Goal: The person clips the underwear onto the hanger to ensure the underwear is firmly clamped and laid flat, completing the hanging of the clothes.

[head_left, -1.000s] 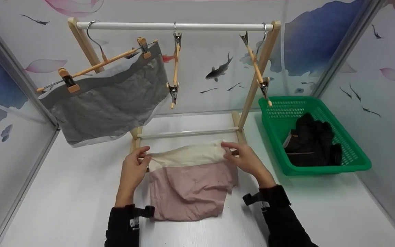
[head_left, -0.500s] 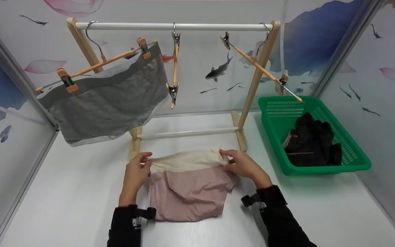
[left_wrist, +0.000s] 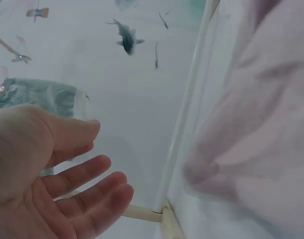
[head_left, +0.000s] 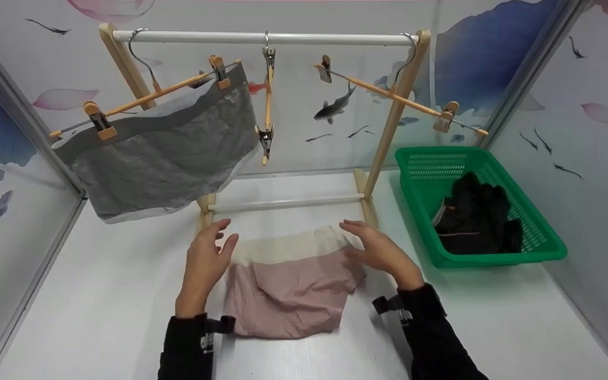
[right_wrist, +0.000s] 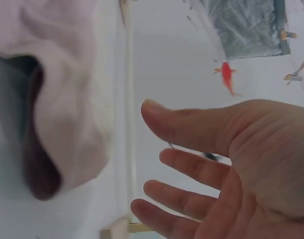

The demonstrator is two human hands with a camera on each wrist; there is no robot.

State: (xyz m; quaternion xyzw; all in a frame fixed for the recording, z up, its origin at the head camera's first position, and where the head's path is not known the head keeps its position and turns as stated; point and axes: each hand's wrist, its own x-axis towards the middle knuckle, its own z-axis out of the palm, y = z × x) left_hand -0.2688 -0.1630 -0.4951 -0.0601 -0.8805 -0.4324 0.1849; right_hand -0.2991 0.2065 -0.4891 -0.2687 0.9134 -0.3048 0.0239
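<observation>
A pink pair of shorts [head_left: 293, 295] with a cream waistband lies flat on the white table, waistband toward the rack. My left hand [head_left: 208, 258] hovers at the waistband's left end, fingers loosely spread and holding nothing. At the right end my right hand [head_left: 383, 253] is likewise free of the cloth, thumb and fingers apart. Both wrist views show a gap between each hand and the pink fabric. Grey shorts [head_left: 167, 153] hang from a clip hanger [head_left: 161, 94] at the rack's left.
Two bare clip hangers, a middle one [head_left: 268, 105] and a right one [head_left: 388, 94], hang from the rack's white rail [head_left: 309, 38]. A green basket [head_left: 420, 211] with dark clothing [head_left: 475, 216] stands at the right. Printed walls enclose the table.
Both hands have let go of the cream waistband, which now lies flatter and slightly nearer me. The right hanger has swung round to face more sideways.
</observation>
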